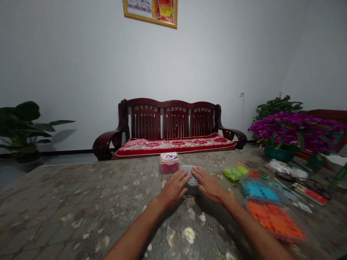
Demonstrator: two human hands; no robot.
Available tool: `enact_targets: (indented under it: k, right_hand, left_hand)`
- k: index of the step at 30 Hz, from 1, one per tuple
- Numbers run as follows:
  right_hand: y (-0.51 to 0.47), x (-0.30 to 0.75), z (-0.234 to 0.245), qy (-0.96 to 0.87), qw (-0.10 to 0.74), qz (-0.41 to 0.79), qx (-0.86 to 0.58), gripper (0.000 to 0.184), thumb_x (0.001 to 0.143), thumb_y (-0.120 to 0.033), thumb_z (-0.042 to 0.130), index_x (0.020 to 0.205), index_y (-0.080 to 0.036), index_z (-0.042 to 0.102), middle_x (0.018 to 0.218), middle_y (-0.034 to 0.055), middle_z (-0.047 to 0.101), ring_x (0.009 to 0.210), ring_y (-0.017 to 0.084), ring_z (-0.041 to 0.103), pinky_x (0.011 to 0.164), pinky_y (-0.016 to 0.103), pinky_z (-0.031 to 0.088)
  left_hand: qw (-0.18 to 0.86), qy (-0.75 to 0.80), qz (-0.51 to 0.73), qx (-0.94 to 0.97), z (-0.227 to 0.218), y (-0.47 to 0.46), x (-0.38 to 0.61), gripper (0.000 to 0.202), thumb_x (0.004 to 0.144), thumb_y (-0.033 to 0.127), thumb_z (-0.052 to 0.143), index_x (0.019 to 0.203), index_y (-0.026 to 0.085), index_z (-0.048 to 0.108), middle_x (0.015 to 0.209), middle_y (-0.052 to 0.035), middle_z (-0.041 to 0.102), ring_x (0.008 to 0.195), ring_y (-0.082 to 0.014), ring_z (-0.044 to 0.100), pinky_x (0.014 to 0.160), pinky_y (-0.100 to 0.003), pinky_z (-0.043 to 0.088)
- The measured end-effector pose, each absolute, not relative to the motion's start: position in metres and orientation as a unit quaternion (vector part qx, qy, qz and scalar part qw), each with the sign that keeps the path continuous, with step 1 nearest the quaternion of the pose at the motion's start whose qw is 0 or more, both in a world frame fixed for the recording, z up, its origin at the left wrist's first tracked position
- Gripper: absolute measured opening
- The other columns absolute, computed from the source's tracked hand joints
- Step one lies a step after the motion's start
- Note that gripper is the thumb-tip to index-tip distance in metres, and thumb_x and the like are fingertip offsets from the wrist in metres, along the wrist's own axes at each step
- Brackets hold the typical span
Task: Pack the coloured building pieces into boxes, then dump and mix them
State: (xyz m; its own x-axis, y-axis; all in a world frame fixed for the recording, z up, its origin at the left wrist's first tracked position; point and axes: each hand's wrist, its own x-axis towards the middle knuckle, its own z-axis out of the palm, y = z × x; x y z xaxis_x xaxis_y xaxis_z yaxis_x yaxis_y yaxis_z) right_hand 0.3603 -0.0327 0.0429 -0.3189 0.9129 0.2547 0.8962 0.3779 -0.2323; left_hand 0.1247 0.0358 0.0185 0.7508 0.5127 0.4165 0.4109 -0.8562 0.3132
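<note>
Both my hands rest on a small clear plastic box point(191, 175) in the middle of the patterned table point(81, 202). My left hand point(175, 187) lies flat on its left side with the fingers stretched out. My right hand point(208, 186) covers its right side, fingers also extended. Most of the box is hidden under them. A red box with a printed lid point(169, 162) stands just beyond my left fingertips.
To the right lie clear trays of green pieces point(235, 171), blue pieces point(258, 189) and orange pieces point(275, 218). Purple flowers in a pot point(292, 133), papers and cables crowd the far right. A dark wooden bench point(173, 126) stands behind the table.
</note>
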Motion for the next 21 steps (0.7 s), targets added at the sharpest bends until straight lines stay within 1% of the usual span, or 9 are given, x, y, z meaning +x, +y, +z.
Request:
enact_targets:
  k: [3,6,11,14,18,21]
  right_hand:
    - [-0.031,0.359,0.036,-0.800,0.201,0.029,-0.564,0.057,0.100,-0.031,0.046,0.156,-0.020,0.042,0.164,0.0108,0.038,0.154,0.025,0.031,0.126,0.050,0.027]
    - [-0.030,0.356,0.029,-0.785,0.226,0.001,-0.576,0.051,0.103,-0.033,0.041,0.153,-0.024,0.047,0.161,0.0094,0.044,0.150,0.024,0.037,0.125,0.051,0.029]
    - [-0.028,0.352,0.021,-0.778,0.224,-0.044,-0.585,0.052,0.102,-0.032,0.047,0.152,-0.023,0.048,0.161,0.0114,0.043,0.151,0.027,0.036,0.125,0.051,0.029]
    - [-0.026,0.353,0.017,-0.784,0.216,-0.068,-0.578,0.052,0.100,-0.030,0.051,0.151,-0.023,0.050,0.159,0.0117,0.047,0.149,0.028,0.040,0.123,0.052,0.033]
    - [-0.021,0.355,0.011,-0.791,0.213,-0.114,-0.562,0.050,0.098,-0.023,0.053,0.148,-0.020,0.053,0.155,0.0147,0.051,0.146,0.030,0.044,0.119,0.053,0.040]
    - [-0.019,0.356,0.009,-0.794,0.204,-0.145,-0.553,0.050,0.097,-0.022,0.055,0.148,-0.018,0.053,0.154,0.0164,0.052,0.145,0.032,0.046,0.117,0.053,0.043]
  left_hand:
    - [0.096,0.249,0.262,0.928,0.010,0.036,0.131,0.062,0.095,0.014,0.051,0.155,0.024,0.042,0.164,-0.0078,0.039,0.155,-0.0254,0.030,0.127,-0.051,0.028]
    - [0.087,0.250,0.277,0.924,0.003,0.036,0.132,0.060,0.095,0.011,0.046,0.153,0.024,0.044,0.163,-0.0070,0.042,0.155,-0.0251,0.029,0.126,-0.052,0.029]
    - [0.083,0.244,0.289,0.922,-0.001,0.035,0.133,0.059,0.095,0.008,0.045,0.152,0.023,0.045,0.162,-0.0083,0.044,0.155,-0.0259,0.029,0.126,-0.052,0.031]
    - [0.069,0.243,0.306,0.918,-0.003,0.035,0.135,0.056,0.097,0.009,0.044,0.151,0.023,0.046,0.160,-0.0087,0.046,0.155,-0.0256,0.030,0.125,-0.052,0.033]
    - [0.022,0.246,0.334,0.910,-0.009,0.036,0.139,0.048,0.101,0.015,0.045,0.147,0.024,0.052,0.154,-0.0093,0.054,0.150,-0.0257,0.039,0.121,-0.052,0.040]
    - [-0.017,0.252,0.353,0.901,-0.012,0.038,0.142,0.041,0.102,0.020,0.048,0.141,0.023,0.058,0.146,-0.0098,0.061,0.145,-0.0270,0.047,0.118,-0.052,0.045]
